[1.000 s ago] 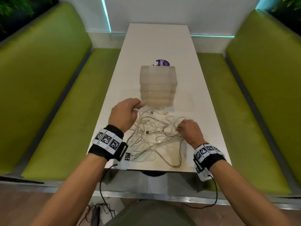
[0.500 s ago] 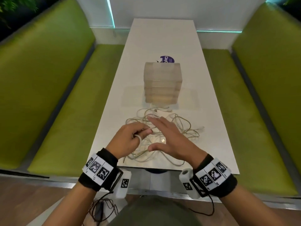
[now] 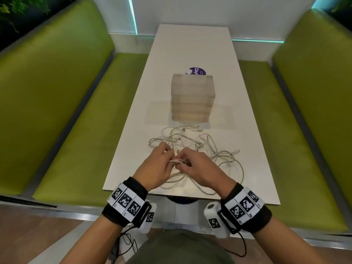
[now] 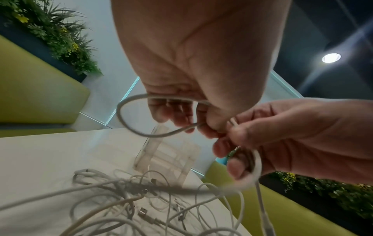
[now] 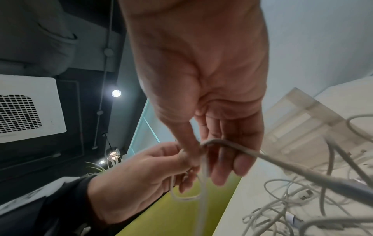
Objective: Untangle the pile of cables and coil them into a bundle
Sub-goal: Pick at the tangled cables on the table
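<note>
A tangled pile of white cables (image 3: 190, 140) lies on the near end of the white table (image 3: 190, 48). Both hands meet just above the near side of the pile. My left hand (image 3: 167, 155) holds a small loop of white cable (image 4: 129, 118) between thumb and curled fingers. My right hand (image 3: 183, 159) pinches the same cable (image 5: 206, 159) right beside the left thumb, with its other fingers extended. From the hands the cable runs down into the pile (image 4: 129, 188), where several USB plugs show.
A stack of clear plastic boxes (image 3: 193, 100) stands just beyond the pile, with a purple round sticker (image 3: 197, 70) behind it. Green bench seats (image 3: 80, 121) flank the table on both sides. The table's near edge (image 3: 190, 196) lies under my wrists.
The left hand drew back from beside the box stack with a cable. The right hand left the pile's right side, opened, then came in and pinched the cable beside the left hand.
</note>
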### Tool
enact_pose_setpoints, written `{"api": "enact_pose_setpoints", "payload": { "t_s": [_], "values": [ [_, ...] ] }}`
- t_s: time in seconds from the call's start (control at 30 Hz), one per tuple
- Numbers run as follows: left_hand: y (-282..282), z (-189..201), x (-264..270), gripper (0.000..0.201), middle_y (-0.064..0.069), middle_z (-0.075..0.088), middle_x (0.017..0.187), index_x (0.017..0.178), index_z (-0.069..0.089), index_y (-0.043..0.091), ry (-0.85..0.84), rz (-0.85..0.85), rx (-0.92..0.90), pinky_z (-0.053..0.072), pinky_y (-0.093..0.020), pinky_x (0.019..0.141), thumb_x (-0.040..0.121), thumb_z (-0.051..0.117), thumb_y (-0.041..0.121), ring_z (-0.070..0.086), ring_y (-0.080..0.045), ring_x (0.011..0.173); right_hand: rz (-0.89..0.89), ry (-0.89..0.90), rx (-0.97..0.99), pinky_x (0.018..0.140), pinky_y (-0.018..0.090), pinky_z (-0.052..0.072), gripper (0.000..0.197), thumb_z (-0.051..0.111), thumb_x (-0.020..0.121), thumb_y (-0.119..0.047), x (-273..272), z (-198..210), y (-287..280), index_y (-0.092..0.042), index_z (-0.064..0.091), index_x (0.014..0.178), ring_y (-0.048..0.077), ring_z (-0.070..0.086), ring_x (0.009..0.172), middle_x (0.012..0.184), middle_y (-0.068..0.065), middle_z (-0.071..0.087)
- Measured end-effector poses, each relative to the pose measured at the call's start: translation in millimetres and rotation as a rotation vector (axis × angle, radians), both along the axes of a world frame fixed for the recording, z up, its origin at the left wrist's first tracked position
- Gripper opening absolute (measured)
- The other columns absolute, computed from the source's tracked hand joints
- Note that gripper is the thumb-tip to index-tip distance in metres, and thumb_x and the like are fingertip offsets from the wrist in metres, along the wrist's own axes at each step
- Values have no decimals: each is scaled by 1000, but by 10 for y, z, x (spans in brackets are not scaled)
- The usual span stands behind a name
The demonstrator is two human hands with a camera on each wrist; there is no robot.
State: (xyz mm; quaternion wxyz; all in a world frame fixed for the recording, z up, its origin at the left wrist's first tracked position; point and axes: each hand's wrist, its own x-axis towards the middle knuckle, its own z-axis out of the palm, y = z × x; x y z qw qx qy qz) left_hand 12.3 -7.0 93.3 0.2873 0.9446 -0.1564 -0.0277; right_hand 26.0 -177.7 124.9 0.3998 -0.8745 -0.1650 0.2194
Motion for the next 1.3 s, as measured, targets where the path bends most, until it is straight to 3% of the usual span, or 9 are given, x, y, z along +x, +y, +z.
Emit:
{"api": "enact_pose_setpoints", "payload": {
  "t_s": [0.17, 0.33, 0.43, 0.67, 0.8, 0.93, 1.07, 1.2, 1.3],
  "values": [
    [238, -192, 21, 21, 12, 49, 67, 76, 47, 24, -17, 68, 44, 32, -34, 72, 95, 50, 33, 44, -16, 69, -130, -109, 159, 81, 38, 55, 20, 51, 92, -2, 173, 28, -63, -16, 64, 88, 13, 68, 77, 79, 0, 71],
    [790, -693, 7, 19, -4, 68, 86, 85, 59, 13, 166, 348, 25, 44, -34, 75, 95, 52, 27, 61, -29, 83, -422, -239, 382, 76, 22, 57, 31, 48, 92, 6, 488, 327, -399, -22, 59, 87, 11, 70, 81, 81, 0, 71],
    [776, -766, -18, 12, -3, 62, 91, 87, 59, 14, 172, 393, -164, 47, -33, 78, 94, 56, 23, 59, -21, 88, -351, -239, 526, 81, 35, 58, 30, 48, 91, 9, 565, 554, -485, -18, 61, 85, 21, 72, 81, 77, 7, 71],
    [211, -654, 348, 26, -2, 67, 87, 94, 66, 12, 250, 445, -305, 43, -27, 71, 93, 56, 37, 61, -19, 82, -183, -131, 679, 75, 31, 57, 7, 52, 92, 8, 419, 670, -260, 5, 57, 95, 24, 71, 83, 80, 15, 71],
    [125, -626, 560, 24, -8, 69, 86, 90, 70, 11, 335, 341, -118, 47, -34, 74, 91, 59, 32, 63, -27, 86, -224, -51, 600, 77, 33, 58, 9, 56, 91, 4, 420, 478, -243, -3, 61, 91, 21, 71, 81, 80, 13, 71],
    [199, -434, 632, 14, 3, 69, 94, 94, 73, 17, 151, 329, -174, 50, -35, 84, 89, 63, 26, 64, -21, 94, -215, -90, 230, 67, 14, 45, 9, 69, 83, -3, 550, 48, -213, -10, 71, 88, -4, 59, 65, 90, 1, 70],
    [245, -107, 551, 17, 7, 61, 91, 96, 74, 5, -23, 176, -326, 42, -5, 80, 82, 68, -1, 58, 1, 88, -181, -118, 206, 73, 7, 43, 11, 71, 79, 0, 721, -294, -34, -9, 71, 86, 1, 61, 77, 123, -6, 60],
    [306, 107, 463, 11, 4, 67, 89, 92, 72, 8, -60, 144, -451, 47, -12, 77, 85, 65, 1, 61, 6, 82, -159, -48, 293, 68, 11, 46, 19, 67, 82, 2, 890, -462, 140, -13, 57, 87, -6, 64, 66, 85, -2, 70],
    [315, 193, 469, 16, 2, 72, 88, 90, 70, 17, -64, 237, -555, 55, -29, 80, 87, 63, 3, 66, -8, 83, -93, -74, 285, 79, 22, 52, 23, 67, 82, 0, 962, -524, 222, -22, 62, 89, 9, 69, 83, 86, 1, 72]
  ]
}}
